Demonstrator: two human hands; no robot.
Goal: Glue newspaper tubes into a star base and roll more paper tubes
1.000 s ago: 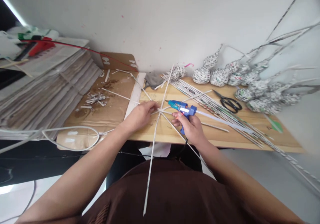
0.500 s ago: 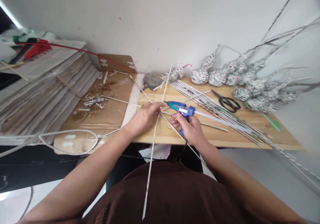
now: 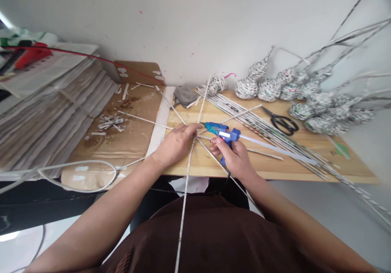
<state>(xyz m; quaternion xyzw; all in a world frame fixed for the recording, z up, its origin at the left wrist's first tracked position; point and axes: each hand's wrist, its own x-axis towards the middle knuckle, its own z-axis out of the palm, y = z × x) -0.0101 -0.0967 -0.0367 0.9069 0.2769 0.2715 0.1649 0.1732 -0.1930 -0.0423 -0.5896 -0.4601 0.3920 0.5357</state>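
Observation:
My right hand (image 3: 233, 156) grips a blue hot glue gun (image 3: 225, 134) by its handle, and a long clear glue stick (image 3: 269, 146) trails from the gun's rear. The nozzle points left, close to the fingertips of my left hand (image 3: 179, 140). That hand's fingers are closed on thin rolled-paper sticks (image 3: 188, 165) where they cross. The sticks fan out from the crossing like a star, one running down over the table edge toward my body. My left fingers partly hide the crossing, and glue there is too small to make out.
A bundle of paper sticks (image 3: 256, 126) and black scissors (image 3: 284, 124) lie to the right. Woven gourd shapes (image 3: 270, 90) stand along the wall. On the left are stacked newspapers (image 3: 58, 110), cardboard (image 3: 134, 143) with paper scraps (image 3: 111, 122), and a looped white cable (image 3: 82, 161).
The camera view has shifted slightly. Both hands, the glue gun and the crossed sticks keep nearly the same positions relative to each other.

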